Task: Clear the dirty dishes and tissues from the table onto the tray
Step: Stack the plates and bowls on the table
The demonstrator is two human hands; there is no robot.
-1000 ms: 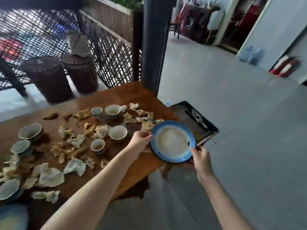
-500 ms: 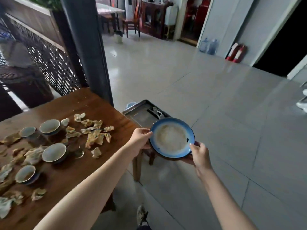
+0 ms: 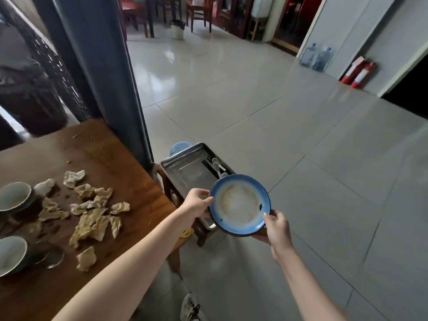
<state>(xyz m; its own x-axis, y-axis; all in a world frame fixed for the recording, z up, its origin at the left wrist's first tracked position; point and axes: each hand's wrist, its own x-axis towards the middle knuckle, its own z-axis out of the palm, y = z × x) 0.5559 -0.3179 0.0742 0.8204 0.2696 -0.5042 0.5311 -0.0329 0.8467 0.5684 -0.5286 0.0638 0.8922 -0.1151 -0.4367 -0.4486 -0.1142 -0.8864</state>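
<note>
A dirty blue-rimmed plate (image 3: pixel 239 203) hangs over the near end of the metal tray (image 3: pixel 185 169), held from both sides. My left hand (image 3: pixel 196 202) grips its left rim and my right hand (image 3: pixel 274 228) grips its lower right rim from beneath. The tray stands on a small wooden stool to the right of the wooden table (image 3: pixel 111 158), with white spoons (image 3: pixel 216 166) in its far corner. Crumpled stained tissues (image 3: pixel 92 216) lie scattered on the table, and dirty bowls (image 3: pixel 14 198) stand at its left edge.
A dark pillar (image 3: pixel 102 77) rises just behind the table's corner. A light blue ribbed object (image 3: pixel 179 147) sits on the floor behind the tray. Tiled floor (image 3: pixel 301 158) spreads to the right, with fire extinguishers (image 3: pixel 359 72) and water bottles by the far wall. My shoe (image 3: pixel 190 308) shows below.
My view has swung to the right, away from the table. Both hands have carried the plate off the table's edge and over the tray's near end.
</note>
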